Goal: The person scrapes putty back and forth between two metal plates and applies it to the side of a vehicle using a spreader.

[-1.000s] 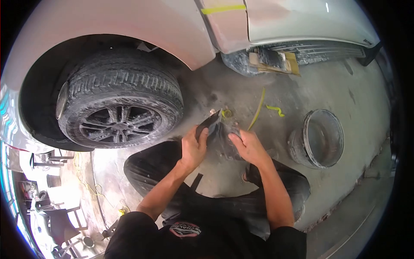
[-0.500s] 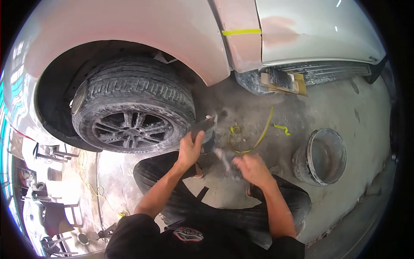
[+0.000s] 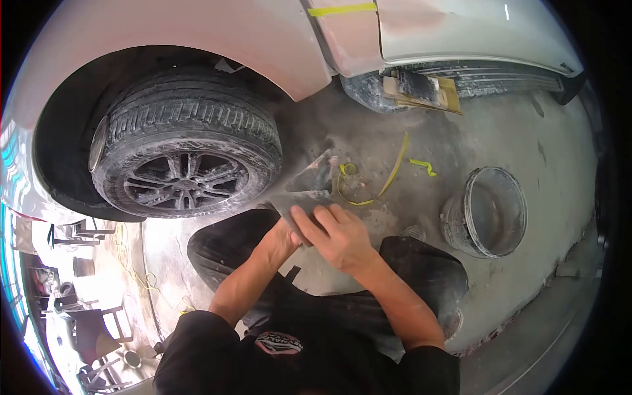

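Between my knees, both hands meet at a dark grey sheet of sandpaper (image 3: pixel 284 201) with a pale, dusty far edge. My left hand (image 3: pixel 276 242) grips its near end from below, the fingers partly hidden under it. My right hand (image 3: pixel 341 238) lies over the right side, fingers curled onto the surface and closed on it. Just beyond the sheet, a dark scrap with a light edge (image 3: pixel 317 172) rests on the floor. The dusty tire and wheel (image 3: pixel 187 187) stand to the left of my hands.
Sanded car panels (image 3: pixel 352 43) with yellow tape (image 3: pixel 342 9) rise ahead. Cardboard pieces (image 3: pixel 449 95) with a dark block (image 3: pixel 418 85) sit on the side step. Yellow tape strips (image 3: pixel 396 164) lie on the dusty floor. A bucket (image 3: pixel 469 214) stands at the right.
My right hand, blurred and apart half a second ago, has come left onto the sandpaper that my left hand held alone. The view has shifted slightly, moving the car up and left.
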A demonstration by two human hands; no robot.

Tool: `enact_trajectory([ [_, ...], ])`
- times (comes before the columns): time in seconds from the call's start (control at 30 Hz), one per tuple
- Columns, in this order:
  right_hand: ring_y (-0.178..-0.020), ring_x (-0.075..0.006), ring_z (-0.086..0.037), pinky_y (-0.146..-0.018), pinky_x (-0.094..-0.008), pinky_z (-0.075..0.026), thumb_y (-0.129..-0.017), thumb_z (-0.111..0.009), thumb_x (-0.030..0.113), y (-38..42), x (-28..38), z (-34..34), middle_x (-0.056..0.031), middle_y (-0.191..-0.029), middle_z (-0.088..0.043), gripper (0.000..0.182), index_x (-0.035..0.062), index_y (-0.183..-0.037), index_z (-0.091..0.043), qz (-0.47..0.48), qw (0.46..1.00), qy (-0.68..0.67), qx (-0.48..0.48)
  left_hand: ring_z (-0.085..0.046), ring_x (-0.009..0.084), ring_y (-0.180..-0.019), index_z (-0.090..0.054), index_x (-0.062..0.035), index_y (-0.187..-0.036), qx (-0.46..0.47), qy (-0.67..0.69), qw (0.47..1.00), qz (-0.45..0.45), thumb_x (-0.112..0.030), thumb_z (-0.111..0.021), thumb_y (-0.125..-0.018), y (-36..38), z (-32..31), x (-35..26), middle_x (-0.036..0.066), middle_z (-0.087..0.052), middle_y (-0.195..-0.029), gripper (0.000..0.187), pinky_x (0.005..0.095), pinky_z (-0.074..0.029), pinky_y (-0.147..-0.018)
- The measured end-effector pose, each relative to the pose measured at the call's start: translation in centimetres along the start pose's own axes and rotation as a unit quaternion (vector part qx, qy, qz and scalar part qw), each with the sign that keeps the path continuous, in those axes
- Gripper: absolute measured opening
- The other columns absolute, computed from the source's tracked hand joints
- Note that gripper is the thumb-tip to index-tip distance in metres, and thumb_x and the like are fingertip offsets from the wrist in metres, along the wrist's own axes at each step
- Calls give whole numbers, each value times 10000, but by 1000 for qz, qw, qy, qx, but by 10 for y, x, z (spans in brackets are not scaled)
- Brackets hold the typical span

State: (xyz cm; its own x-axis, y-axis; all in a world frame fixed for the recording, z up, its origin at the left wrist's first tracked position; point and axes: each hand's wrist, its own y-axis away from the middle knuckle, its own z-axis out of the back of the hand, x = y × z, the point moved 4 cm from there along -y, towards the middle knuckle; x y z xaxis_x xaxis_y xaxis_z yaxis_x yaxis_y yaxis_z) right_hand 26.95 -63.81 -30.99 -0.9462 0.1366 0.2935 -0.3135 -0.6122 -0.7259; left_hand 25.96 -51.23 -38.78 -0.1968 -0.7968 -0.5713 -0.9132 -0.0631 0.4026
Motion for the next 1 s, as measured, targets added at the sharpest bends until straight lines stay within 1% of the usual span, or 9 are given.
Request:
enact_trajectory([
  [0.13,-692,-225,-545,-583,-343,-495,-719,-665,139,1,-14,-6,-56,-864,-516,499,63,-1212,-652,-45,998,-32,-30,-634,126,-608,-582,-55,-1078,90,138,974,157,-177,-529,-988,-15,57,22,67,-643,-845,160,248,-530,-488],
  [0.2,-694,-230,-549,-583,-345,-494,-716,-668,129,6,-19,-13,-56,-863,-513,502,62,-1213,-652,-55,998,-29,-32,-662,155,-672,-549,-76,-1236,236,247,909,239,-227,-527,-991,-7,68,24,84,-665,-931,289,297,-563,-574],
  [0.3,-719,-248,-569,-596,-370,-498,-719,-687,110,12,-34,-23,-62,-875,-512,490,66,-1206,-653,-89,995,-25,-33,-520,102,-438,-563,-53,-1108,146,272,917,254,-259,-557,-974,-4,76,23,37,-581,-702,246,222,-396,-372],
  [0.43,-718,-284,-589,-628,-379,-501,-817,-695,132,26,-74,-42,-91,-835,-558,341,49,-1146,-651,-228,973,-28,-19,-405,90,-408,-528,-30,-1103,191,255,882,347,-280,-558,-982,15,48,12,-3,-427,-610,279,208,-337,-368],
  [0.53,-729,-255,-622,-657,-368,-509,-901,-688,212,60,-125,-64,-100,-852,-640,279,38,-1115,-643,-376,922,-93,-13,-522,132,-495,-530,-27,-1143,180,219,916,283,-250,-541,-1010,21,56,13,9,-505,-664,260,262,-459,-451],
  [0.63,-763,-189,-657,-687,-352,-526,-935,-683,241,72,-154,-61,-75,-901,-692,278,26,-1107,-645,-540,800,-259,-35,-617,143,-661,-555,-8,-1152,-206,-73,976,18,-206,-535,-1030,32,51,-13,23,-619,-803,233,303,-547,-597],
  [0.8,-879,-203,-656,-766,-347,-535,-932,-697,273,67,-153,-43,-106,-1053,-690,393,-34,-1163,-614,-638,585,-485,-124,-586,63,-822,-649,7,-1068,-122,-405,901,-99,-222,-598,-1012,38,92,3,-9,-656,-918,241,261,-513,-720],
  [0.87,-908,-209,-658,-773,-342,-541,-927,-701,283,75,-152,-51,-140,-1129,-668,462,-40,-1236,-583,-665,579,-460,-102,-520,23,-755,-688,3,-996,-128,-559,815,-80,-251,-637,-994,39,105,11,-39,-617,-806,259,244,-472,-660],
  [1.0,-1015,-243,-654,-848,-373,-529,-926,-683,357,78,-122,-54,-187,-1272,-612,597,-49,-1335,-528,-712,531,-460,-3,-411,60,-647,-623,48,-791,-140,-561,766,-279,-272,-660,-973,32,47,-11,1,-505,-618,370,314,-396,-526],
])
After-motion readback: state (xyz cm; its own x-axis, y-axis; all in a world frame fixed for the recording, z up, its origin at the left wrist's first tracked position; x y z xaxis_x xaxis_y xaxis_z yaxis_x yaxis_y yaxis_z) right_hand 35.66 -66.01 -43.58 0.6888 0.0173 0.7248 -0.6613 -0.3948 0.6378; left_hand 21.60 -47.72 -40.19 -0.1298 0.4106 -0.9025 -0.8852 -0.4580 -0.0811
